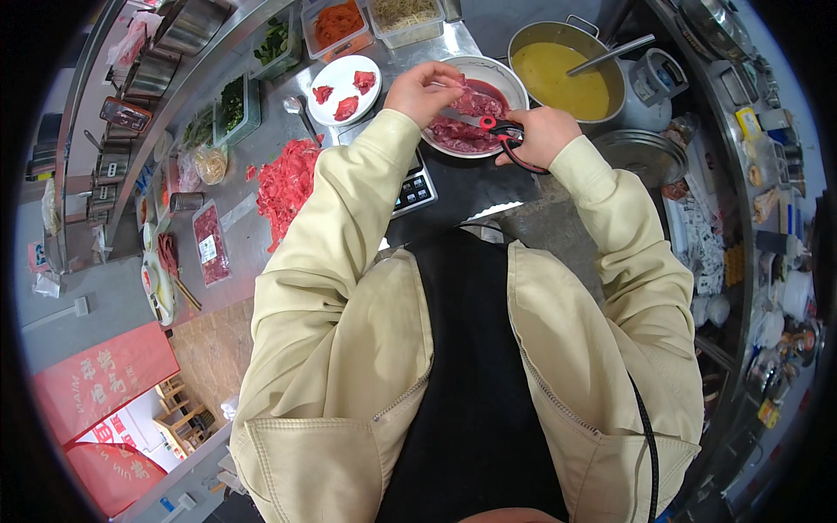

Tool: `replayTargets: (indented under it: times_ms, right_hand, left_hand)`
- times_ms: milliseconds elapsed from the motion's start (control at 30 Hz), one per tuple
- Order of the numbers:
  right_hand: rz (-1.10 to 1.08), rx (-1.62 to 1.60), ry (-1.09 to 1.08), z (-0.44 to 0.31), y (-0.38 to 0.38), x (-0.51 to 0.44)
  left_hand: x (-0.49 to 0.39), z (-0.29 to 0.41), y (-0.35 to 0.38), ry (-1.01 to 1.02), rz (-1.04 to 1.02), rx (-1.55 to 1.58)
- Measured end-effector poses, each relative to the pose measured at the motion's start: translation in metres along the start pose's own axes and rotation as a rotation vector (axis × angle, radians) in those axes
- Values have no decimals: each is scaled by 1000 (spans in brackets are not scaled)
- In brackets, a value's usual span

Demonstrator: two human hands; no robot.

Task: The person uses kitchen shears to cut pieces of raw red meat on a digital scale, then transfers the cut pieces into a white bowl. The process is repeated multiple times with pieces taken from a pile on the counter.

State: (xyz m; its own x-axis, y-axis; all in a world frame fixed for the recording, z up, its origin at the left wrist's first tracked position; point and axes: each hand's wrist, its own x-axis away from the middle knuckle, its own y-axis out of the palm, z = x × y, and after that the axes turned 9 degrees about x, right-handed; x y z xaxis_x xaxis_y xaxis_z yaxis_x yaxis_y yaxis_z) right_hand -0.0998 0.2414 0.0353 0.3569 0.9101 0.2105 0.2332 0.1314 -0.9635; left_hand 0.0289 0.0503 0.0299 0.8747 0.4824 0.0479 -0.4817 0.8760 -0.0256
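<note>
My right hand (539,136) grips red-and-black kitchen scissors (507,131), whose blades reach left over the raw meat (480,108) in a white bowl (513,75). Above the bowl's left side, my left hand (428,91) pinches a piece of that meat between thumb and fingers. Dark red liquid pools at the bowl's far side. A white plate (333,75) to the left bears three small meat pieces (346,108). Partly under my left forearm lies a heap of sliced raw meat (288,180). A digital kitchen scale (415,189) sits close to the bowl.
A deep pot of yellow liquid (556,78) with a ladle (611,55) stands right of the bowl. Behind are plastic tubs of shredded carrot (337,26) and sprouts (405,16). A spoon (304,114) and packaged meat (210,245) lie left. A gas cylinder (644,98) stands beyond the pot.
</note>
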Motion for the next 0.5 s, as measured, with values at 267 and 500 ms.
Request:
replayTargets:
  times_ms: [267, 500]
  right_hand:
    - [266, 157, -51, 14, 22, 11]
    - [125, 144, 24, 13, 14, 13]
  left_hand:
    - [7, -9, -41, 71, 74, 43]
    - [63, -54, -129, -171, 94, -275]
